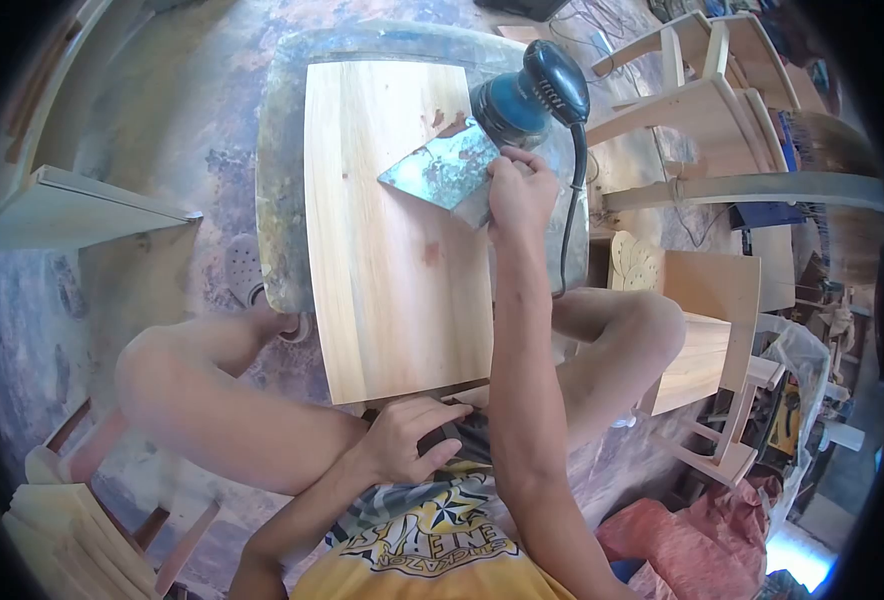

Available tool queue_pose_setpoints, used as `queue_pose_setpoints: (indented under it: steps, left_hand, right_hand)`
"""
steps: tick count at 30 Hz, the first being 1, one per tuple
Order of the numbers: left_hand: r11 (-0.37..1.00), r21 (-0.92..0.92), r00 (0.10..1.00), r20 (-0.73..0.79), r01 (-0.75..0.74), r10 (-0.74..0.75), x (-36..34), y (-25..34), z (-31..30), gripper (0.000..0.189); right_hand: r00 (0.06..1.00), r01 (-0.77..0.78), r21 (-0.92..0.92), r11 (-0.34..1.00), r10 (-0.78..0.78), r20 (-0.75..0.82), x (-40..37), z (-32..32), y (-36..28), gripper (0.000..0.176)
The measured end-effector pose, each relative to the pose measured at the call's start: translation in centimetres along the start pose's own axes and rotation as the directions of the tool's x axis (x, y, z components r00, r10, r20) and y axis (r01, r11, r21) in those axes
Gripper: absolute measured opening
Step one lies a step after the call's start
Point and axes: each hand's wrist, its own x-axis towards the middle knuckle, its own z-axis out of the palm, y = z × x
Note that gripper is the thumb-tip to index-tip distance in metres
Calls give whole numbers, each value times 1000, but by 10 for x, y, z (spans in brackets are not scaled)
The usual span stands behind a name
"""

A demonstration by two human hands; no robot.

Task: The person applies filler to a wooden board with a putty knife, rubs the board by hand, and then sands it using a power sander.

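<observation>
My right hand (520,190) grips a flat, paint-stained scraper plate (444,168) by its right end, over the upper right part of a pale wooden board (392,280). Reddish-brown patches mark the board near the plate and below it. Just above my right hand a blue orbital sander (518,105) with a black cord rests at the board's upper right edge. My left hand (414,437) lies in my lap by the board's near edge, fingers apart, holding nothing.
The board lies on a worn, stained low table (287,200) between my legs. Wooden chair frames (712,100) stand at the upper right, and a panel (72,210) at the left. Stacked boards (77,540) are at the lower left, a red plastic sheet (692,530) at the lower right.
</observation>
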Motion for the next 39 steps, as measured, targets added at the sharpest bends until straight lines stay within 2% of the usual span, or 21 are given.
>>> queue_pose_setpoints:
  steps: [4, 6, 8, 9, 11, 12, 15, 19, 22, 24, 27, 28, 29, 30, 31, 34, 35, 37, 39]
  left_hand:
    - [996, -76, 998, -8, 55, -56, -5, -2, 5, 46]
    - [996, -83, 999, -20, 31, -33, -7, -6, 4, 47]
    - [996, -92, 1000, -25, 16, -18, -6, -7, 6, 48]
    - [990, -135, 998, -27, 47, -51, -6, -7, 7, 49]
    - [979, -185, 996, -18, 82, -87, -8, -6, 9, 49]
    - [979, -186, 996, -3, 88, -90, -7, -5, 9, 49]
    - [978, -192, 996, 0, 85, -86, -5, -5, 5, 49]
    - [964, -257, 995, -54, 67, -84, -4, -7, 12, 50]
    - [956, -272, 993, -15, 107, -115, -2, -4, 12, 47]
    - [964, -254, 996, -12, 79, -85, -1, -5, 12, 47]
    - [974, -226, 999, -24, 25, -31, 1, -2, 16, 42]
    - [965, -199, 979, -149, -169, 140, 2, -1, 19, 36]
    - [923, -147, 913, -265, -355, 309, 4, -1, 21, 31]
    - [849, -73, 806, -367, -523, 465, 5, 0, 21, 26]
    - [853, -66, 809, -363, -517, 462, 3, 0, 18, 26]
    - [848, 16, 671, -603, -530, 431, 5, -5, 11, 31]
    - [850, 22, 670, -605, -526, 431, 1, -9, 12, 31]
    - [956, -11, 693, -692, -294, 205, -11, -12, 13, 38]
    - [902, 181, 549, -741, -391, 387, 11, -23, 2, 45]
  right_hand:
    - [1000, 27, 5, 1000, -27, 12, -4, -5, -5, 32]
    - [999, 40, -20, 999, -40, 32, -7, -8, -12, 31]
    - [996, -69, 154, 986, 58, 69, -12, -9, -15, 29]
    - [996, -73, 151, 986, 65, 60, -9, -5, -17, 29]
    - [997, 52, -34, 998, -50, 55, 3, 9, -23, 28]
    - [996, -33, 3, 999, 33, 77, 6, 11, -25, 28]
    - [992, 48, -74, 996, -39, 124, 5, -3, -21, 28]
    - [986, 13, -90, 996, 2, 169, 5, -5, -17, 31]
    - [984, 46, -104, 994, -27, 178, 4, -1, -29, 31]
    - [985, 65, -180, 982, -34, 171, -4, -14, -33, 31]
    - [977, 25, -75, 997, -9, 215, 3, -7, -21, 31]
    - [978, 16, -67, 998, -2, 211, 5, -1, -19, 31]
    - [978, 28, -79, 996, -11, 207, 7, 10, -19, 31]
    - [979, 39, -92, 995, -19, 205, 6, 17, -19, 31]
    - [978, 33, -85, 996, -15, 210, 2, 12, -18, 31]
    - [970, 12, -38, 999, -2, 245, 2, 4, -15, 30]
    - [967, -2, -3, 1000, 3, 254, 4, 5, -8, 30]
    - [969, -35, 50, 998, 22, 246, 1, 14, -4, 30]
    - [972, 19, 18, 1000, -23, 235, -4, 42, -15, 31]
